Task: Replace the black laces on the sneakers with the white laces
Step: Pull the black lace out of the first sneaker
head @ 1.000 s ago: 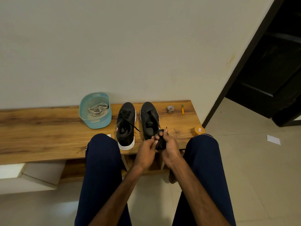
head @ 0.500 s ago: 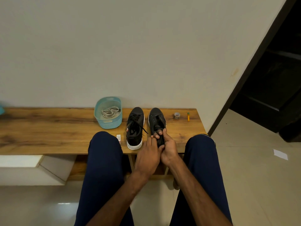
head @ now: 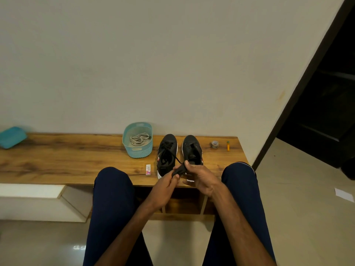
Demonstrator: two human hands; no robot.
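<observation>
While the laced left sneaker (head: 166, 153) and unlaced right sneaker (head: 191, 149) point toes at the wall (head: 134, 64), left hand (head: 166, 186) and right hand (head: 201, 177) both pinch the bunched black lace (head: 179, 170), slanting up-right.

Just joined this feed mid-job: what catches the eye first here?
The left hand and right hand pinch a bundled black lace over the near edge of the bench. Behind them stand two black sneakers: the left sneaker laced, the right sneaker with bare eyelets. Left of those, a teal basket holds the white laces.
</observation>
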